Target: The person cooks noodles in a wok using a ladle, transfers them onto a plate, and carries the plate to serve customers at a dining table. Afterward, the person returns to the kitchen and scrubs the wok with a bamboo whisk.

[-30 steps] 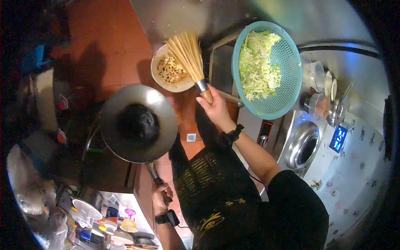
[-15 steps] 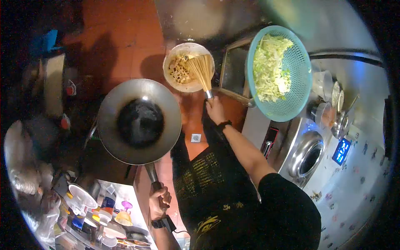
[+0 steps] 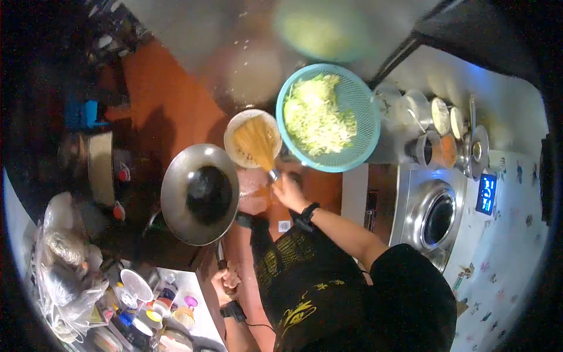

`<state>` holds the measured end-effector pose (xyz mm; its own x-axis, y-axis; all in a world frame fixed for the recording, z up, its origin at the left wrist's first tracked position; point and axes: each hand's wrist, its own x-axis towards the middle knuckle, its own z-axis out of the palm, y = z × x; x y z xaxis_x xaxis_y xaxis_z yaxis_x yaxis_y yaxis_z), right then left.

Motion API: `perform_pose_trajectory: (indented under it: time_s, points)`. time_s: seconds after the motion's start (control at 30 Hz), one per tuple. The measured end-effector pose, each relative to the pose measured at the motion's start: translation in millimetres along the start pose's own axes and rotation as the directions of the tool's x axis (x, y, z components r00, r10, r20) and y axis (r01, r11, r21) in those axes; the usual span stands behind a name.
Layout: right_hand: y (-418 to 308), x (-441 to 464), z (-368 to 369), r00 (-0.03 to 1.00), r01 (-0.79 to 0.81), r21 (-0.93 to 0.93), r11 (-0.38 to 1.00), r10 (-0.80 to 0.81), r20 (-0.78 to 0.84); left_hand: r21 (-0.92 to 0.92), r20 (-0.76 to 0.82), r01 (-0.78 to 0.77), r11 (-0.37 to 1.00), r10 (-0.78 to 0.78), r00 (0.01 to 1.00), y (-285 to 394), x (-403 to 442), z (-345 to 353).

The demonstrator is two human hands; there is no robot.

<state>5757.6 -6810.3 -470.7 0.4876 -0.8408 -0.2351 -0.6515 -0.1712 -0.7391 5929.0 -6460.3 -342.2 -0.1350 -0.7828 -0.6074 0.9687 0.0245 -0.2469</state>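
Observation:
My left hand (image 3: 226,283) is wrapped round the handle of a wok (image 3: 173,202), which is held up at the left, its inside dark and wet-looking. My right hand (image 3: 287,190) grips the short handle of a bamboo brush (image 3: 256,139). The bristles lie over a round white container (image 3: 236,121) with food scraps in it; whether they touch the scraps I cannot tell. Just right of that container stands a teal colander (image 3: 368,126) holding shredded green vegetable (image 3: 319,117).
A steel burner (image 3: 431,220) is at the right, with a ladle (image 3: 478,151) and small tubs (image 3: 448,149) beyond it. A white shelf (image 3: 199,296) with bottles and cups stands at lower left, beside plastic bags (image 3: 64,270). Red tiled floor (image 3: 158,88) shows at upper left.
The brush first rose above the white container, then came down over it. The wok has tilted and appears narrower. The whole view has shifted, with the colander now closer to the container.

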Motion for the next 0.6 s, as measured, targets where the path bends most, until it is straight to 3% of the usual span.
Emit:
perform_pose_trajectory:
  time_s: [0.07,0.13,0.17,0.2,0.23,0.27,0.3,0.33,0.4,0.47,0.5,0.6]
  points:
    - [-4,0,-14,0.969,0.084,-0.089,0.992,-0.061,0.238,-0.089,0.032,-0.074,0.993,0.077,0.997,-10,3,8]
    - [15,0,-11,0.919,-0.034,-0.142,0.989,0.087,0.384,-0.149,0.096,-0.109,0.983,0.124,0.988,-29,-4,28]
    - [62,-12,17,0.966,-0.019,0.008,1.000,0.016,0.258,-0.289,0.140,-0.073,0.955,0.118,0.983,-30,-6,14]
    - [62,-14,0,0.857,-0.318,0.190,0.929,0.196,0.477,-0.223,0.172,-0.077,0.972,0.117,0.978,-30,-8,15]
    - [57,-20,-24,0.661,-0.611,0.277,0.742,0.284,0.694,-0.162,0.204,-0.079,0.984,0.111,0.973,-30,-12,15]
    - [51,-38,-49,0.414,-0.849,0.262,0.459,0.270,0.869,-0.102,0.227,-0.070,0.992,0.092,0.970,-31,-19,13]
    - [48,-57,-69,0.319,-0.918,0.251,0.307,0.196,0.927,-0.161,0.226,-0.068,0.985,0.103,0.969,-28,-23,3]
    - [56,-79,-72,0.375,-0.926,0.375,-0.044,-0.002,0.927,-0.005,0.241,-0.035,0.999,0.035,0.970,-17,-28,-1]
    - [71,-124,-101,0.426,-0.901,0.420,-0.103,-0.045,0.903,0.136,0.173,-0.123,0.983,0.099,0.980,-7,-39,-7]
    - [86,-174,-120,0.461,-0.872,0.468,-0.143,0.082,0.883,-0.080,0.066,-0.089,0.993,0.095,0.993,0,-53,-15]
    - [92,-189,-125,0.481,-0.854,0.498,-0.154,0.136,0.866,-0.052,0.093,-0.062,0.997,0.067,0.993,4,-55,-27]
    - [109,-213,-122,0.480,-0.747,0.662,-0.060,0.640,0.600,-0.001,0.084,-0.021,1.000,0.021,0.996,8,-57,-44]
